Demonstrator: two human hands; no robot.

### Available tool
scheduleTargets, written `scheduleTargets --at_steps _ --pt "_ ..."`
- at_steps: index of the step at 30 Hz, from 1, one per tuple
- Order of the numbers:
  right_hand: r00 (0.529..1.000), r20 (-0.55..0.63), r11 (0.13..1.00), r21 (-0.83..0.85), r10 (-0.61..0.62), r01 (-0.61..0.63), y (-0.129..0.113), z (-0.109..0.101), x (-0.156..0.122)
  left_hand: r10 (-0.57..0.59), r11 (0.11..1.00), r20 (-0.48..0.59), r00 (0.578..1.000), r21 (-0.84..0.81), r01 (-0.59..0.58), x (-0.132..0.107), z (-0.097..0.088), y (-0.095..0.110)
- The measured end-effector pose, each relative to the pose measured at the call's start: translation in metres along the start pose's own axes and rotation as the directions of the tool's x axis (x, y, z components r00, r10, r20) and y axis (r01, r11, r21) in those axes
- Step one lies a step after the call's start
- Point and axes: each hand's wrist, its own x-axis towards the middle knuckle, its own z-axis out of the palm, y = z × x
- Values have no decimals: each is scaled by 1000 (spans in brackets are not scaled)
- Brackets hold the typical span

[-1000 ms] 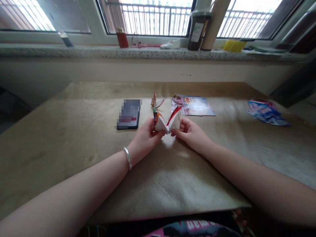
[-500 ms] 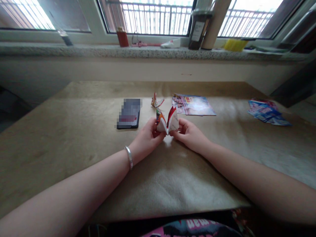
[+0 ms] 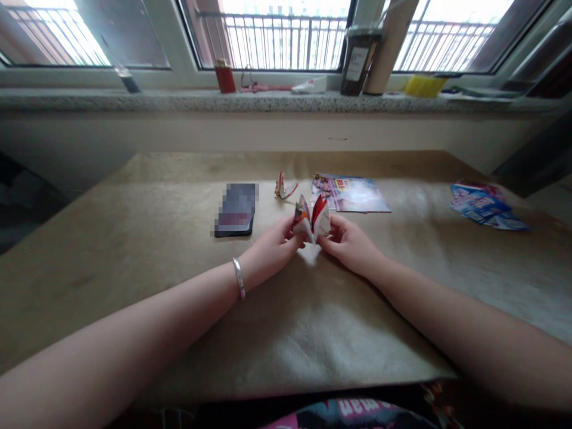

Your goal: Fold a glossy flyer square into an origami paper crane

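Note:
Between my hands is a folded paper piece (image 3: 320, 226), white with red and coloured printed parts, its points spread upward like a paper fortune teller. My left hand (image 3: 286, 236), with a silver bracelet at the wrist, pinches its left side. On its right side my right hand (image 3: 346, 238) grips with thumb and fingers; some fingertips are hidden behind the paper. Just beyond my hands a smaller folded paper figure (image 3: 285, 187) stands on the table. A phone (image 3: 236, 210), its screen blurred out, lies left of my left hand.
Printed leaflets (image 3: 361, 195) lie flat behind my right hand. Several blue and pink leaflets (image 3: 485, 205) are fanned out at the right of the tan table (image 3: 134, 286). Along the windowsill (image 3: 179, 102) stand a red container (image 3: 224, 77), a dark lidded container (image 3: 355, 62) and a yellow item (image 3: 426, 86).
Both hands have shifted slightly right with the folded paper. Its points now stand closer together and more upright. The camera view has tilted up a little.

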Motion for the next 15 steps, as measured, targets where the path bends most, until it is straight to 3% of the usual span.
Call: scheduleTargets --at_steps 7,15 --pt "1000 -18 1000 -26 -7 7 3 -10 7 -10 973 -56 998 -231 -3 20 13 -3" --pt "992 -87 995 40 -90 94 -5 -9 5 20 963 -77 997 -266 -40 13 8 -2"
